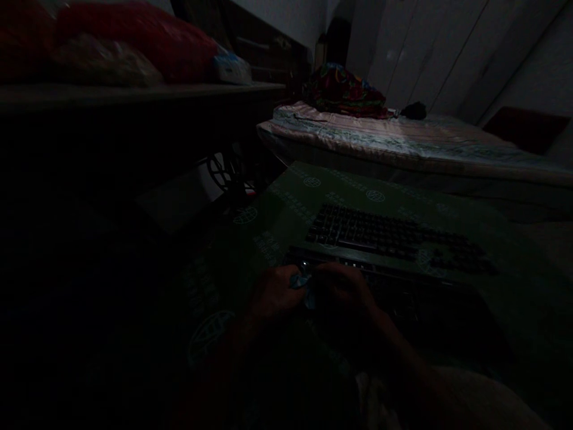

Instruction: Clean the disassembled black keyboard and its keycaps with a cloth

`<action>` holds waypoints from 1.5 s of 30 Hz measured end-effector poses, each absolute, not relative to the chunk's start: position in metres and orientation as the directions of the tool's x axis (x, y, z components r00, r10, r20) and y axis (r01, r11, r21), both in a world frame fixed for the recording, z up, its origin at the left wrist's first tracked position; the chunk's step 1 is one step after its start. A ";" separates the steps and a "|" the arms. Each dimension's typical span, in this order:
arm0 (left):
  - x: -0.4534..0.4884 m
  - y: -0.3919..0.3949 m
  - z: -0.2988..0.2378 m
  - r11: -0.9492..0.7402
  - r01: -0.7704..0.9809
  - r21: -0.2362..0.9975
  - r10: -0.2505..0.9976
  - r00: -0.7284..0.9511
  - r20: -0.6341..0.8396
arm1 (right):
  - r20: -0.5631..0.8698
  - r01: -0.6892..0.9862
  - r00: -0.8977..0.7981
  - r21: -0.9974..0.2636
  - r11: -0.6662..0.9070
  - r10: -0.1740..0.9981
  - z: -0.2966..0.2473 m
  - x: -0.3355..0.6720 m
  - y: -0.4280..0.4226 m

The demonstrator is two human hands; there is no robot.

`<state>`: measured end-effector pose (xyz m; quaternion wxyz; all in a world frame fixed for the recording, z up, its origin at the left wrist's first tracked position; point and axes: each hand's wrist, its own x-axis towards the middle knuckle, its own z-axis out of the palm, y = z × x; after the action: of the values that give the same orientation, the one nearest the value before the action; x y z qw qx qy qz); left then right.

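The room is very dark. My left hand [275, 292] and my right hand [344, 289] meet at the near left corner of a dark device [403, 286] lying on a green printed sheet [286, 203]. Both hands are closed, pinching a small pale bluish piece [301, 282] between them; I cannot make out what it is. A black keyboard [394, 236] lies just beyond the hands on the same sheet.
A bed [403, 140] with a striped cover stands behind, with a heap of colourful cloth [344, 89] on it. A shelf [134, 92] at the left carries red bags. A dark metal frame [224, 173] stands under it.
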<state>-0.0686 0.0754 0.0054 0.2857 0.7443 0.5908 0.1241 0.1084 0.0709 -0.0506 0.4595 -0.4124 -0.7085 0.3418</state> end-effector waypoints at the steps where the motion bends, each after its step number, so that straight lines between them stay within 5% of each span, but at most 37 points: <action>1: -0.069 0.075 0.005 -0.136 0.810 0.570 0.951 0.269 -0.155 | 0.383 0.273 -0.253 -0.853 0.445 0.889 -0.051 0.109 0.071; 7: -0.071 0.074 0.003 -0.130 0.821 0.557 0.962 0.240 -0.130 | 0.425 0.515 -0.355 -0.655 0.553 0.833 -0.055 0.103 0.074; 15: -0.074 0.076 0.001 -0.139 0.809 0.572 0.967 0.234 -0.097 | 0.327 0.744 -0.389 -0.439 0.503 0.861 -0.058 0.092 0.072; 19: -0.076 0.077 -0.002 -0.148 0.804 0.576 0.967 0.240 -0.087 | 0.395 0.668 -0.352 -0.529 0.523 0.849 -0.059 0.094 0.076; 23: -0.077 0.076 -0.006 -0.126 0.788 0.602 0.963 0.244 -0.118 | 0.485 0.423 -0.280 -0.712 0.560 0.828 -0.059 0.097 0.080; 28: -0.078 0.075 -0.005 -0.093 0.788 0.609 0.963 0.226 -0.146 | 0.374 0.270 -0.125 -0.879 0.394 0.919 -0.051 0.093 0.075; 45: -0.088 0.078 0.006 -0.083 0.754 0.651 0.903 0.334 -0.271 | 0.209 0.242 -0.168 -0.939 0.246 0.963 -0.035 0.094 0.062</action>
<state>-0.0882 0.0777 0.0057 0.3681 0.7291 0.5681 0.1007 0.0940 0.0622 -0.0354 0.4479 -0.4639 -0.6498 0.4024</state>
